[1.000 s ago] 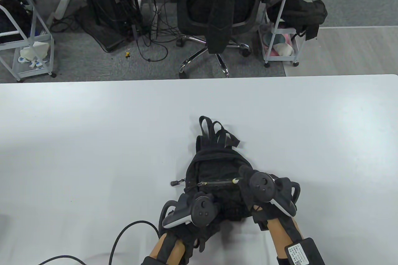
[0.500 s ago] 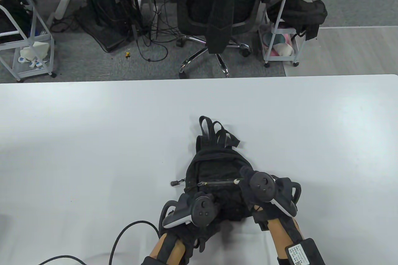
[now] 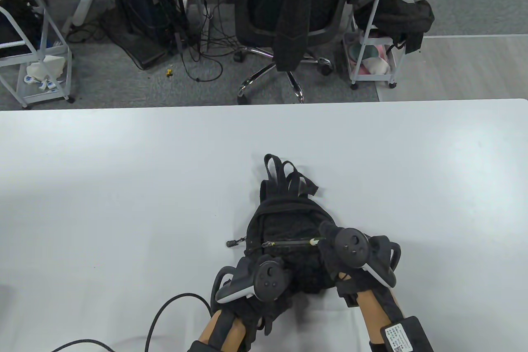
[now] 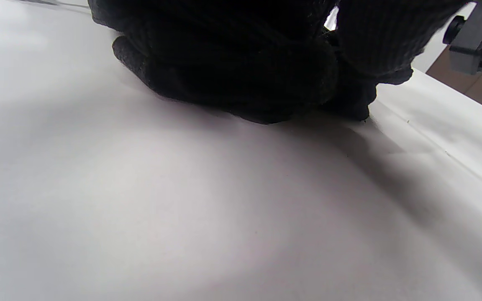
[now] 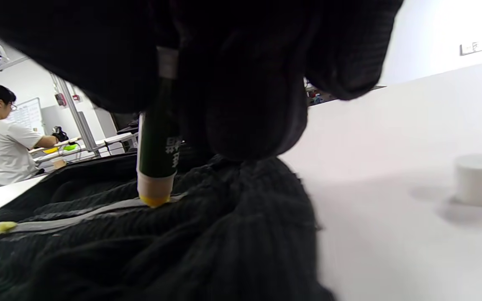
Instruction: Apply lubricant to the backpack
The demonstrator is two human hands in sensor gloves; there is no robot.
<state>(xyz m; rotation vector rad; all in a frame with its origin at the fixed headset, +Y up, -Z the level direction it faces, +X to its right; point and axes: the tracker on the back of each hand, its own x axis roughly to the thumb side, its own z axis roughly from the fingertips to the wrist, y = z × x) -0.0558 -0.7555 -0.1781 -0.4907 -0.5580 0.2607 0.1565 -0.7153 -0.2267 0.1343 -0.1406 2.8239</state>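
Note:
A small black backpack [image 3: 284, 220] lies on the white table [image 3: 123, 187], straps pointing away from me. A grey zipper [image 3: 288, 242] runs across its front pocket. My right hand [image 3: 330, 240] grips a dark green lubricant stick [image 5: 157, 146] and presses its yellow tip [image 5: 154, 201] on the zipper tape near the zipper's right end; the tip also shows in the table view [image 3: 314, 240]. A yellow smear [image 5: 3, 227] sits further left on the tape. My left hand [image 3: 264, 282] rests on the backpack's near left corner, fingers curled on the fabric [image 4: 241, 79].
A zipper pull cord [image 3: 236, 242] sticks out left of the backpack. A black cable [image 3: 165, 310] loops on the table by my left wrist. A small white cylinder [image 5: 481, 179] stands on the table to the right. An office chair [image 3: 288, 17] and carts stand beyond the far edge.
My right hand has slid slightly to the right along the zipper with the stick's tip. The left hand and the backpack have not moved.

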